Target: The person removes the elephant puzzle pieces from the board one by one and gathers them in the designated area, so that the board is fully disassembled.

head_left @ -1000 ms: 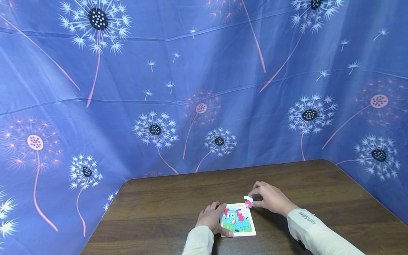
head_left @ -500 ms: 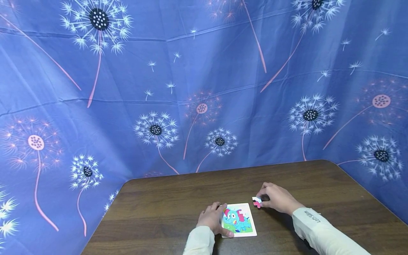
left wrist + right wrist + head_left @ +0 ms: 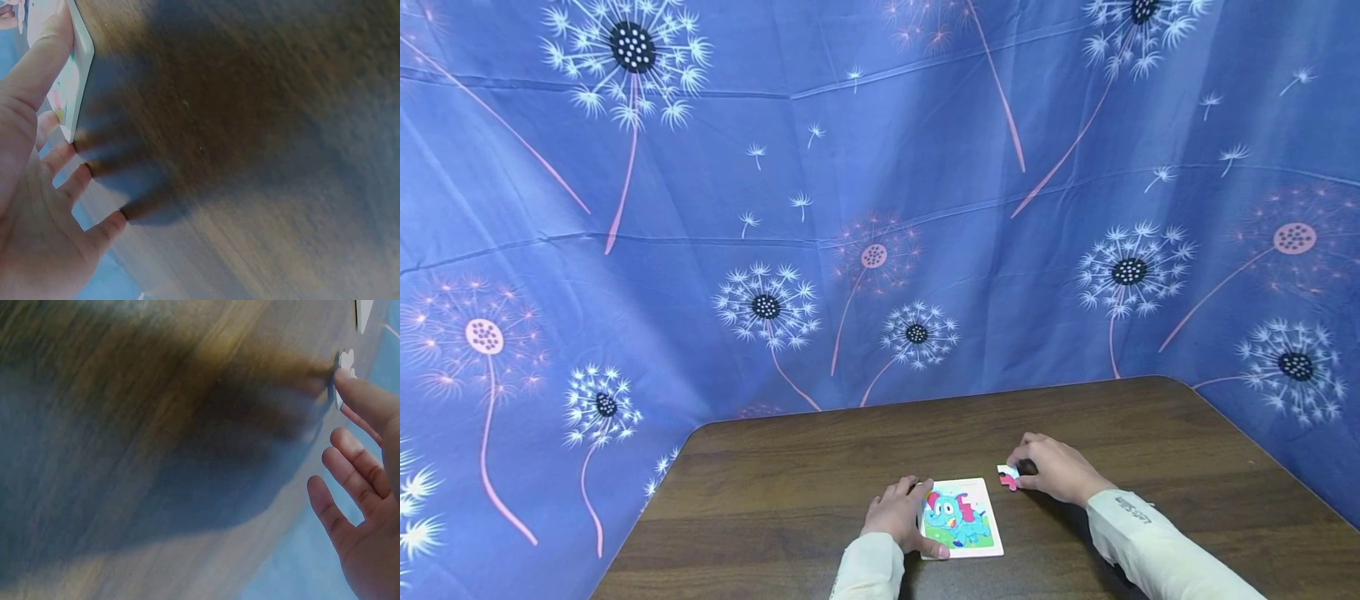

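The puzzle piece (image 3: 1007,477), printed in pink, white and pale blue, sits by itself just to the right of the puzzle board's far right corner, apart from it. A second ago it overlapped that corner; now it has been drawn off to the right, and over the last half second it has barely moved. It is on or just above the tabletop (image 3: 790,492); I cannot tell which. I judge that it is now separate from the board and that the pale far right part of the picture is where it belongs.

The right hand (image 3: 1060,469) is clamped on the piece: thumb and forefinger pinch its right edge, so the piece lies to the left of the hand. In the right wrist view the other fingers are held away from it.

The puzzle board (image 3: 977,551), with its blue cartoon elephant (image 3: 957,523), lies flat to the left of the piece and slightly nearer. The left hand (image 3: 893,515) rests at its left side, fingers and thumb spread apart, the thumb over the near edge; it has kept its place.

Beyond the tabletop hangs a blue cloth (image 3: 940,150) with dandelions.
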Demonstrator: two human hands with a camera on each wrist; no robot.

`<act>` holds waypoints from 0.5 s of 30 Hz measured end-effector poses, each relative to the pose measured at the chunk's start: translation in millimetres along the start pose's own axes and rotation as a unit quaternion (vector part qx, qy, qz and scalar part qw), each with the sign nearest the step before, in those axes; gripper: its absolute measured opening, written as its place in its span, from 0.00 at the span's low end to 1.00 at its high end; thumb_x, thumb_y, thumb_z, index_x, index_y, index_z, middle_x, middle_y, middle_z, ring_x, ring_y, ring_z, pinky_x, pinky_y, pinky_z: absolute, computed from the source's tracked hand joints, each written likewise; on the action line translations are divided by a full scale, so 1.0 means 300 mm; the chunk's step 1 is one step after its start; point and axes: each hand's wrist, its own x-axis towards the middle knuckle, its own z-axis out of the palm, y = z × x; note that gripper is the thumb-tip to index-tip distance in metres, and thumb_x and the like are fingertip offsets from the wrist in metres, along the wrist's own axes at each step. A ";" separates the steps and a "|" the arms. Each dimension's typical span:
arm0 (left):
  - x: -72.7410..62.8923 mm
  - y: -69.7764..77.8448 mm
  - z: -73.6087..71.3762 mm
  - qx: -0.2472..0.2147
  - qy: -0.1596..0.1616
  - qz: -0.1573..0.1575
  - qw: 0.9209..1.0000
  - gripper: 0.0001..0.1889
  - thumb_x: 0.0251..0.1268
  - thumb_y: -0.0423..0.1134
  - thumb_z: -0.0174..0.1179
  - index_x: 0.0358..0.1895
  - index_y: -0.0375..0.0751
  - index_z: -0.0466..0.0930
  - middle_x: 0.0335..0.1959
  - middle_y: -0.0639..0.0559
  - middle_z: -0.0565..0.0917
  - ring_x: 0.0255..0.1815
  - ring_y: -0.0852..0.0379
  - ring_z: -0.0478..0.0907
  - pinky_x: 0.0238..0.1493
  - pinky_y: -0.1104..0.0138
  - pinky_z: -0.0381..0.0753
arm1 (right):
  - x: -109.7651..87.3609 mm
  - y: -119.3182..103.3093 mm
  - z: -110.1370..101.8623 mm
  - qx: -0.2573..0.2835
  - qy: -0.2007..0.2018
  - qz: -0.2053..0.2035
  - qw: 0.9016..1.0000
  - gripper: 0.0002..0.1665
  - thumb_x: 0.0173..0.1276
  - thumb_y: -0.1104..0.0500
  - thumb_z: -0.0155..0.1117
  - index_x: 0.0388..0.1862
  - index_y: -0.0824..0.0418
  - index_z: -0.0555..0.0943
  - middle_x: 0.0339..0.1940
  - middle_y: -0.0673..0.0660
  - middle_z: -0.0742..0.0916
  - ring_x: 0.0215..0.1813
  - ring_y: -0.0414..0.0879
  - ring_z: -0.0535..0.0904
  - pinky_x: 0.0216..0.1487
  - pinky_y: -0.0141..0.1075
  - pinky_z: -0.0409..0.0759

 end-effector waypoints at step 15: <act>0.003 -0.003 0.003 -0.001 -0.002 -0.005 1.000 0.50 0.42 0.51 0.84 0.73 0.47 0.71 0.68 0.44 0.73 0.69 0.39 0.69 0.67 0.40 0.68 | 0.012 0.007 0.016 0.001 -0.009 0.014 1.000 0.14 0.59 0.59 0.79 0.45 0.57 0.88 0.46 0.55 0.85 0.51 0.56 0.82 0.52 0.56 0.81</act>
